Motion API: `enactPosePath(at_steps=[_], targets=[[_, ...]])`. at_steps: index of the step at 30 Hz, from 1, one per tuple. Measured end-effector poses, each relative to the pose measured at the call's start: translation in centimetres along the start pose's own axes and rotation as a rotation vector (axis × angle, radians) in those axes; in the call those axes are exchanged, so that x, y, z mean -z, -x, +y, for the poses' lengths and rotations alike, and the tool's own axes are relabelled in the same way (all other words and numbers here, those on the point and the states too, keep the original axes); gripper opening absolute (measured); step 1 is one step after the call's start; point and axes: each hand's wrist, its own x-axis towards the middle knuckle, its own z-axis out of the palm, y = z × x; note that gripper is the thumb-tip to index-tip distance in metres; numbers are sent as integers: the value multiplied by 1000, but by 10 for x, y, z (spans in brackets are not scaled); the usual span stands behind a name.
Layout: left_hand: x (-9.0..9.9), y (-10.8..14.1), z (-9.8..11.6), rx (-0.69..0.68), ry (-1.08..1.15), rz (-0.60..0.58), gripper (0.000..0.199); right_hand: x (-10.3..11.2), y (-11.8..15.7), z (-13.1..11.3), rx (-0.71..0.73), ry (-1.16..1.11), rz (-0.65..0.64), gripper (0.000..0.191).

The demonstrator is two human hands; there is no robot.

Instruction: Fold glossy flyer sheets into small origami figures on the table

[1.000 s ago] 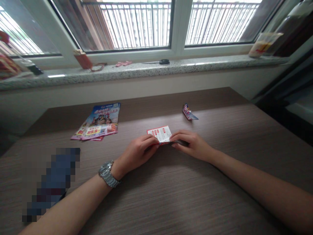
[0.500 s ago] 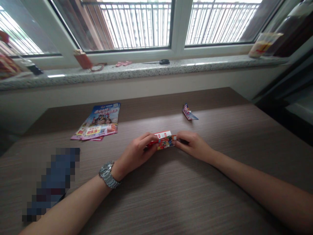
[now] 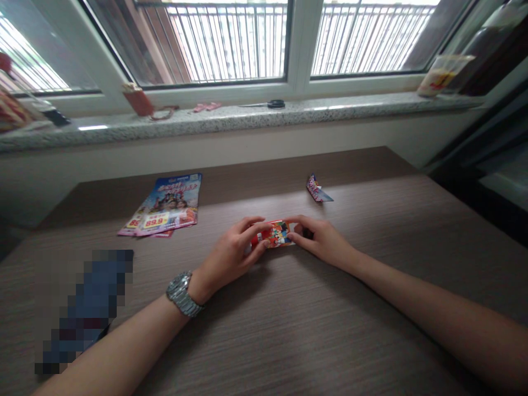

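Observation:
A small folded paper leaflet [image 3: 279, 234], red with colourful printed figures, is between my two hands at the middle of the table. My left hand [image 3: 239, 245] grips its left end, fingers over the top edge and thumb on the near side. At the right end my right hand [image 3: 319, 236] pinches it between thumb and forefinger. A silver watch [image 3: 183, 294] is on my left wrist. Beyond my right hand stands a folded piece of printed paper [image 3: 317, 190], touching neither hand.
Printed flyers [image 3: 171, 206] lie stacked at the back left of the brown table [image 3: 289, 330]. A pixelated dark blue thing [image 3: 93, 302] lies by my left forearm. On the windowsill [image 3: 231, 118] are scissors [image 3: 275, 103], a red item [image 3: 138, 99] and a plastic cup [image 3: 443, 77].
The leaflet's white printed flap, raised behind it before, is now folded down out of sight. My fingers have shifted along the top edge.

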Motion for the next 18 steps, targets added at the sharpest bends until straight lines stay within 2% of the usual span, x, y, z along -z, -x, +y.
enactPosePath(at_steps=[7, 12, 18], targets=[[-5, -1, -6, -32, -84, -61, 35, -2, -3, 6, 74, 84, 83, 36], [-6, -2, -5, -54, -99, -52, 33, 0, -5, 3, 79, 103, 78, 18], [-6, -1, -3, -56, -87, -77, 34, 1, -10, 7, 133, 219, 131, 12]])
